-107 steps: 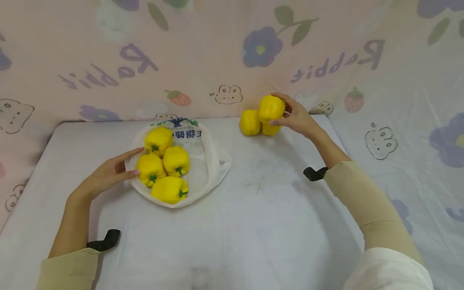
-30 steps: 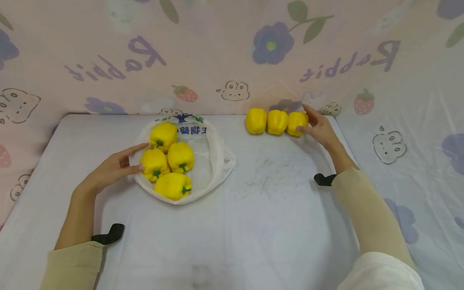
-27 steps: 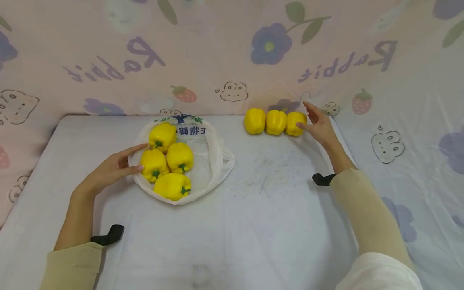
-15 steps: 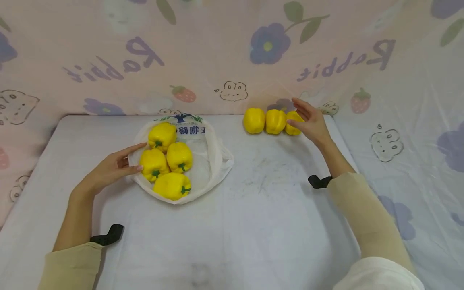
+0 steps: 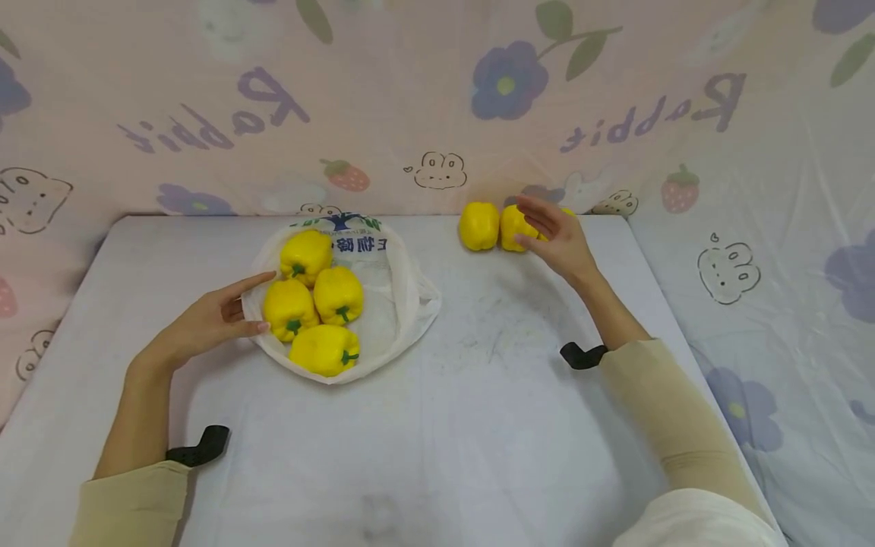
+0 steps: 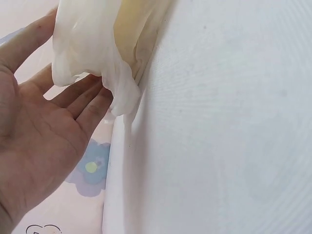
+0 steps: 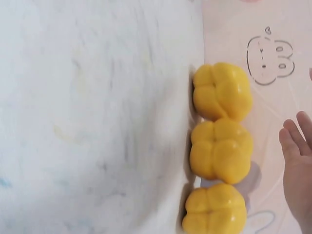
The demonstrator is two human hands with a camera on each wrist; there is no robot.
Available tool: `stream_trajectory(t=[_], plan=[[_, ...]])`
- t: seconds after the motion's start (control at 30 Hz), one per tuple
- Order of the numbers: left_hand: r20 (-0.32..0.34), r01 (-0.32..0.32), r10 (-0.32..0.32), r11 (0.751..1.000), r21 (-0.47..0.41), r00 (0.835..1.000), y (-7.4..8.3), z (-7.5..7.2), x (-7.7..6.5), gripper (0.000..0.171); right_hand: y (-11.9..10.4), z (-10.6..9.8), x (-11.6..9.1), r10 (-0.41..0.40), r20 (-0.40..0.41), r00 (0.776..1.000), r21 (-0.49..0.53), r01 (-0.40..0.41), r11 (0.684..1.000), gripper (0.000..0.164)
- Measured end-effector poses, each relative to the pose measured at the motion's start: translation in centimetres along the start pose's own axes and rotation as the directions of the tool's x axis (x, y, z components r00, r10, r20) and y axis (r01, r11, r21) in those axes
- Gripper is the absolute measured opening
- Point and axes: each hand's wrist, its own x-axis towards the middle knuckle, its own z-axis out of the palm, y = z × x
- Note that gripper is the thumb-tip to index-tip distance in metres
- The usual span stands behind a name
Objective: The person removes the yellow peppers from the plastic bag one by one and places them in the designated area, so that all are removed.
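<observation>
A white plastic bag (image 5: 403, 304) lies spread on the table with its mouth facing up. Inside it are several yellow bell peppers (image 5: 338, 295) with green stems. My left hand (image 5: 205, 323) rests against the bag's left rim, its thumb and fingers extended; in the left wrist view the fingers touch the hanging plastic and are partly hidden behind it. Three more yellow bell peppers stand in a row at the back: the left one (image 5: 478, 226), the middle one (image 7: 222, 151) and the right one (image 7: 214, 209). Over the middle and right ones hovers my right hand (image 5: 560, 239), holding nothing.
A white cloth covers the table (image 5: 437, 456), with faint marks in front of the pepper row. Behind it hangs a printed curtain (image 5: 383, 114) right at the back edge. Each sleeve has a black band part (image 5: 581, 355) sticking out at the wrist.
My right hand set a lifted pepper down at the right end of the row, let go, and moved left above the peppers. The left hand has stayed at the bag's rim.
</observation>
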Motion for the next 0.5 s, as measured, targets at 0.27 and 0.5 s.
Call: stream_trajectory(t=[0.27, 0.5], plan=[[0.011, 0.005, -0.005, 1.000, -0.016, 1.000, 0.0, 0.1, 0.1, 0.081, -1.0, 2.5, -0.5, 0.006, 0.078, 0.997, 0.012, -0.007, 1.000, 0.059], [0.018, 0.013, -0.013, 1.000, 0.011, 1.000, 0.2, 0.0, 0.2, 0.082, -1.2, 4.7, -0.4, -0.023, 0.143, 0.989, 0.028, 0.019, 0.999, 0.063]])
